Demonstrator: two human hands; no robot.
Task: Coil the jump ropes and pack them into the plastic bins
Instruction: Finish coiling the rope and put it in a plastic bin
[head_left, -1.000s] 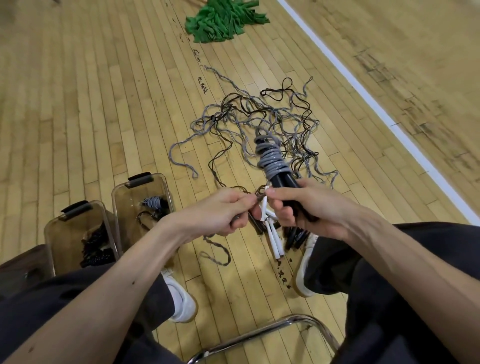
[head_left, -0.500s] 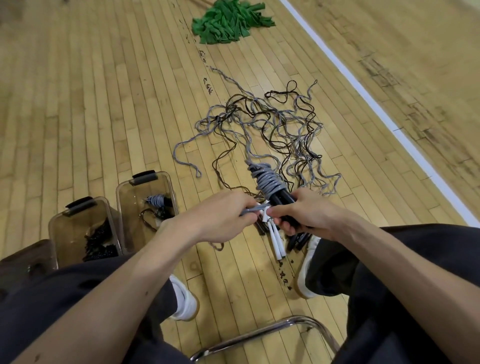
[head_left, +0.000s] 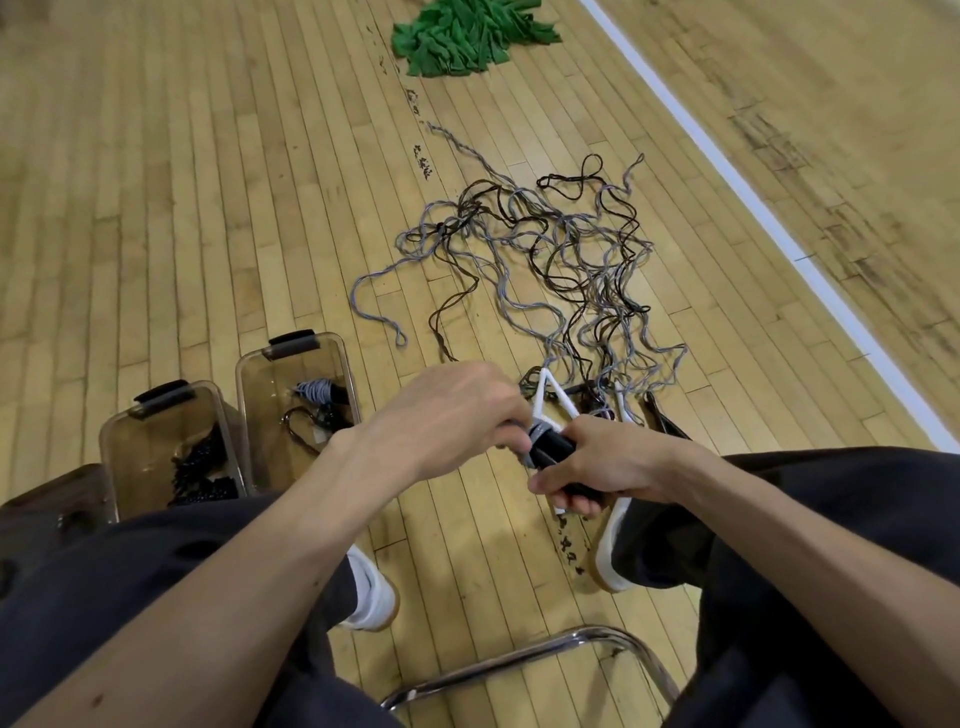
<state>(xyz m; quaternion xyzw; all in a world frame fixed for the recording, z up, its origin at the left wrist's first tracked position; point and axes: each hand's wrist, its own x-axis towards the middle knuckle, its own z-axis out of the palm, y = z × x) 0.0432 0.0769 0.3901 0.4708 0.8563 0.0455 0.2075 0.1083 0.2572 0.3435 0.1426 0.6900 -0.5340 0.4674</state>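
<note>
My right hand (head_left: 597, 462) grips a coiled grey jump rope with black handles (head_left: 550, 448), held low between my knees. My left hand (head_left: 447, 415) pinches the grey wraps at the bundle's far end. A white cord (head_left: 553, 397) sticks up in a loop from the bundle. A tangle of loose grey and black ropes (head_left: 561, 260) lies on the wooden floor beyond my hands. Two clear plastic bins stand at the left: the nearer-left bin (head_left: 111, 441) holds black coiled ropes, and the other bin (head_left: 249, 374) holds a grey coiled rope and a black one.
A pile of green cloth (head_left: 467, 34) lies far ahead. A white floor line (head_left: 769, 218) runs diagonally at the right. A dark brown bin (head_left: 47, 512) sits at the far left. A chrome chair frame (head_left: 519, 660) curves below, between my dark-trousered legs and white shoes.
The bundle has tipped from upright to lying low in my right hand. The white cord now points up instead of hanging down. My left hand moved onto the bundle's end.
</note>
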